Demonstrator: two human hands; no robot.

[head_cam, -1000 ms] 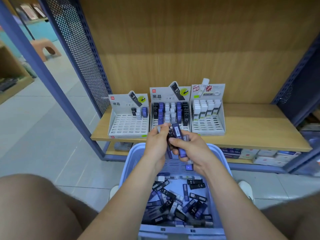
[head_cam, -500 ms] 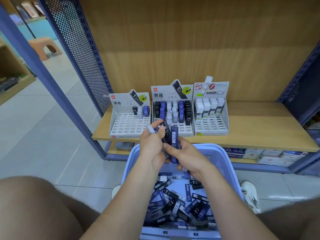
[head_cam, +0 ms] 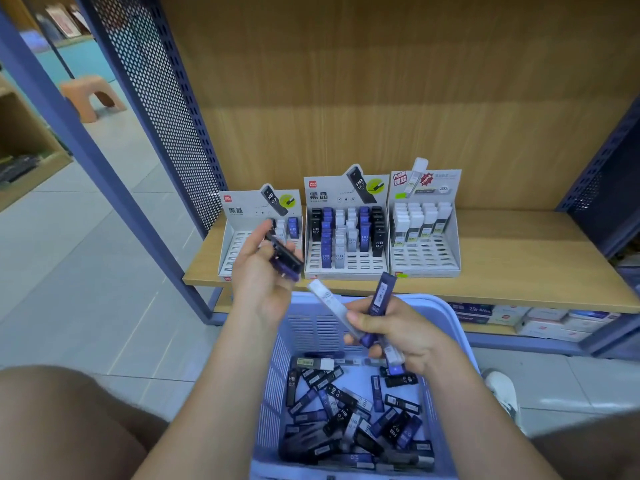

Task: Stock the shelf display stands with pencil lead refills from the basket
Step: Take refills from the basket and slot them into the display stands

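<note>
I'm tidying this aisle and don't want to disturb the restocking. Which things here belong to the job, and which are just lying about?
Belongs to the job: basket; loose refills in it; dark refills in the left hand; white refill and blue refill in the right hand; left stand, middle stand, right stand.
Just lying about: orange stool; stacked boxes; white shoe.

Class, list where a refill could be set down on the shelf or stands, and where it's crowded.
Free: the shelf right of the right stand; the front slots of that stand and of the left stand. Crowded: most of the middle stand and the basket.
</note>
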